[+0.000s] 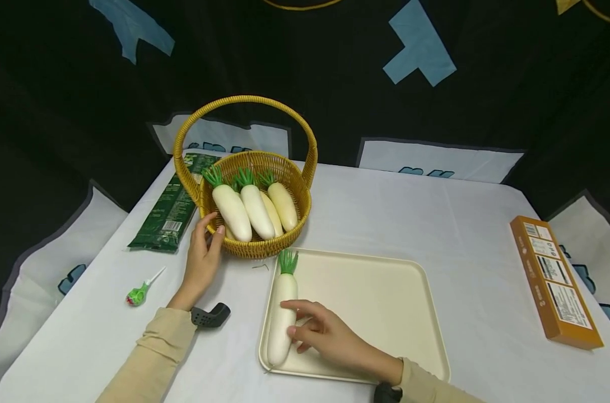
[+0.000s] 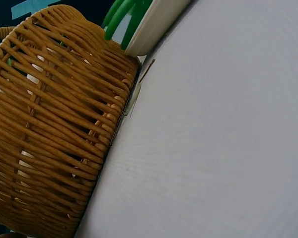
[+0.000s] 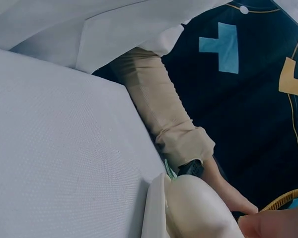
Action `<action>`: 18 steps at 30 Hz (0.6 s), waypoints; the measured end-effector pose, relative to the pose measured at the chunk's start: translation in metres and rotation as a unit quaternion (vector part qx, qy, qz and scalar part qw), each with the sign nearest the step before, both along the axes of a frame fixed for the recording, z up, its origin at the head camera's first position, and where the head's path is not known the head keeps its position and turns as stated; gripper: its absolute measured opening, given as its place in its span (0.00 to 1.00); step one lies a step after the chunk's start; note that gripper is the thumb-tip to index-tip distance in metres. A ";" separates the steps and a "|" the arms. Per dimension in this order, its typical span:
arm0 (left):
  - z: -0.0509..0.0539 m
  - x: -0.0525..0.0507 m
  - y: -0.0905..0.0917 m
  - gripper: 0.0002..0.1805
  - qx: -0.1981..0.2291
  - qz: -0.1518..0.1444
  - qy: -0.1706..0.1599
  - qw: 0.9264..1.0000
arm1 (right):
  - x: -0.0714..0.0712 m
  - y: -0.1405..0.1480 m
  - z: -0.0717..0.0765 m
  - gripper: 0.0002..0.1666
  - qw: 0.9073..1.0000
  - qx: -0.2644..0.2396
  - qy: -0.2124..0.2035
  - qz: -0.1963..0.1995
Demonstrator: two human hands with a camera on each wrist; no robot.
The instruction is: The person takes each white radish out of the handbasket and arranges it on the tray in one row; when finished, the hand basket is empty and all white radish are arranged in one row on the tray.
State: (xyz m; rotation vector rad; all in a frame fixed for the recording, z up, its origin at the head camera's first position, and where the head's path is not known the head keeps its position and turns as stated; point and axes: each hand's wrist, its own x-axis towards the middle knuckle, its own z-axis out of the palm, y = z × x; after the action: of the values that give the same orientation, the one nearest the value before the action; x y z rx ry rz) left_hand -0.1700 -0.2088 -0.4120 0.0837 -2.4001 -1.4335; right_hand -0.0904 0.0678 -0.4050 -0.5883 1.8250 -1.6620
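White table [image 1: 466,224], one radish [image 1: 279,336] on tray [image 1: 370,291], right fingers [image 1: 307,307] parted against it, left fingers [image 1: 200,228] loosely touching one basket [image 1: 256,249]

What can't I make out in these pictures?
Head view: print on the orange box, too small.
Head view: lower daikon radishes in the wicker basket, partly covered by upper ones.
Head view: part of the green packet, behind the basket.
Right wrist view: most of the right hand, cut off by the edge.
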 end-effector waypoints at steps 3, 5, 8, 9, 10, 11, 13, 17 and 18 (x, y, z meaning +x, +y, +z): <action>0.000 0.000 0.000 0.27 -0.001 0.001 -0.003 1.000 | 0.000 0.001 -0.001 0.26 1.000 0.006 0.024 0.008; 0.001 0.001 0.000 0.27 -0.002 0.001 -0.003 1.000 | 0.000 0.001 -0.001 0.26 0.999 0.006 0.037 0.015; 0.000 0.001 -0.001 0.27 -0.004 0.001 -0.001 1.000 | 0.000 0.001 -0.001 0.26 0.998 0.007 0.055 0.021; 0.000 0.001 -0.001 0.27 -0.005 0.001 0.000 1.000 | 0.000 0.001 -0.001 0.26 0.998 0.009 0.061 0.022; 0.000 0.000 -0.002 0.28 -0.003 0.000 0.002 1.000 | 0.001 0.001 -0.001 0.25 0.998 0.011 0.066 0.022; 0.000 0.000 -0.002 0.28 -0.003 -0.001 0.003 1.000 | 0.001 0.001 -0.001 0.25 0.997 0.015 0.072 0.021; 0.000 0.000 -0.002 0.28 -0.002 -0.001 0.004 1.000 | 0.002 0.002 0.001 0.25 0.996 0.025 0.080 0.015; 0.000 0.000 -0.001 0.28 -0.002 -0.004 0.006 1.000 | 0.002 0.004 0.003 0.25 0.996 0.040 0.084 0.001; 0.000 0.000 0.000 0.28 -0.001 -0.004 0.005 1.000 | 0.001 0.004 0.003 0.25 0.996 0.041 0.083 -0.001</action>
State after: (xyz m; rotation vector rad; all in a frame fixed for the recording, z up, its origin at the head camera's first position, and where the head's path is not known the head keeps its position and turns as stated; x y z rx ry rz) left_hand -0.1696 -0.2090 -0.4120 0.0659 -2.3963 -1.4302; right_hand -0.0897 0.0721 -0.4016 -0.7071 2.0016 -1.5728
